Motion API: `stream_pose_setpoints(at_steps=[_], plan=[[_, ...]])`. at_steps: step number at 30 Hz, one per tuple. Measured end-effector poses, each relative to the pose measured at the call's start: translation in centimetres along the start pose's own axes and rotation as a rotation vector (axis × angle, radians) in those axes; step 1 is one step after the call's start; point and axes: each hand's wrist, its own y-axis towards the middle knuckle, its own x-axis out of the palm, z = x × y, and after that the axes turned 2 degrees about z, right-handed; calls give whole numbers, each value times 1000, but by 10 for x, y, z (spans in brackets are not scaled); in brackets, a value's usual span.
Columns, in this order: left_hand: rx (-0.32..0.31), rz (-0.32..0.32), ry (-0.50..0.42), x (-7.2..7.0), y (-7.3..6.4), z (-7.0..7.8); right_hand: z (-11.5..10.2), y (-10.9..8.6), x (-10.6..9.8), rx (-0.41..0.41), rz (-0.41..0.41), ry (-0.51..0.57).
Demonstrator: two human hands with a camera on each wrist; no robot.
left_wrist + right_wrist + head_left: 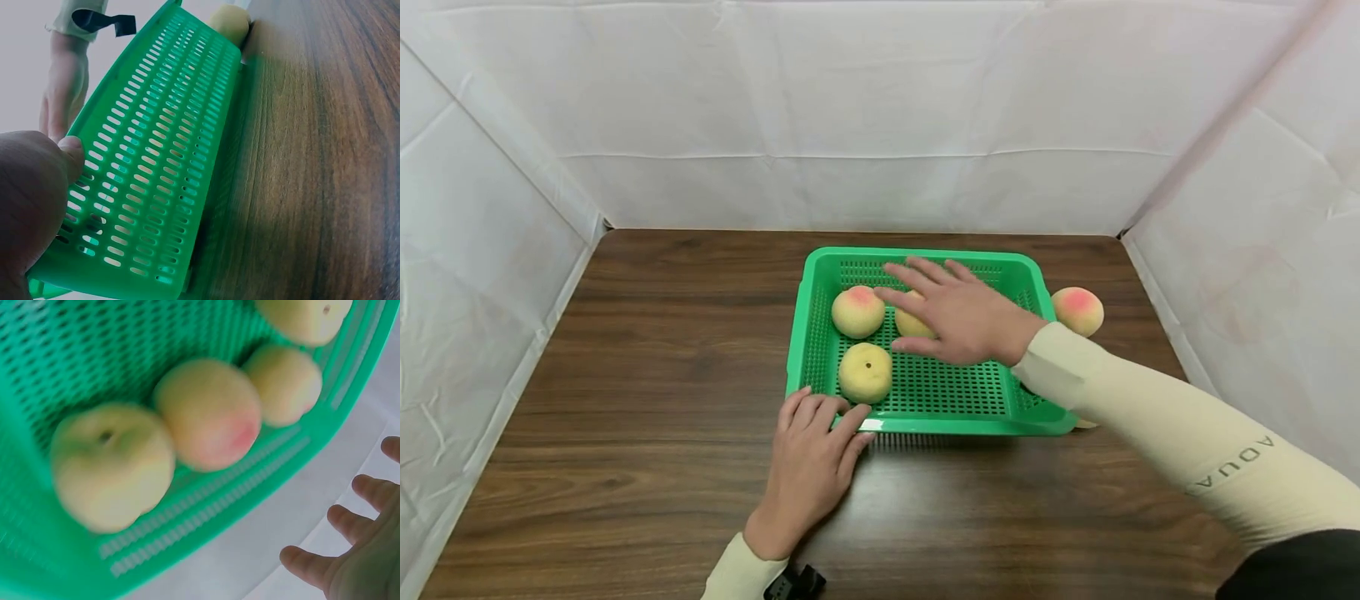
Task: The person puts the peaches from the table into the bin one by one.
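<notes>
A green plastic basket (917, 427) with slotted walls sits on the table and holds several peaches. Two of them, one pink-topped peach (857, 312) and one yellow peach (865, 372), lie at its left side. My left hand (812, 458) grips the near-left rim, with the thumb (72, 156) against the outer wall. Over the basket hovers my right hand (958, 321), fingers spread and nothing in it. It partly covers another peach (912, 317). The right wrist view shows peaches in a row, including a pink-blushed peach (209, 415), apart from the fingers (306, 565).
Outside the basket, a pink-topped peach (1077, 311) stands to its right. A pale sliver (1086, 423) shows by the near-right corner, mostly hidden. The brown wooden table (647, 400) is bordered by white sheet walls (880, 108) at the back and sides.
</notes>
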Motion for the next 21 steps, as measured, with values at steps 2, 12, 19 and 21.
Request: stream_pose_setpoints(at_steps=[2, 12, 19, 21], plan=[[0, 5, 1, 0, 0, 0, 14, -7, -4, 36, 11, -1], [-24, -15, -7, -2, 0, 0, 91, -41, -9, 247, 4, -19], [-18, -22, 0, -1, 3, -1, 130, -62, 0, 362, -17, 16], [-14, -20, 1, -1, 4, -1, 140, -67, 5, 390, -21, 24]])
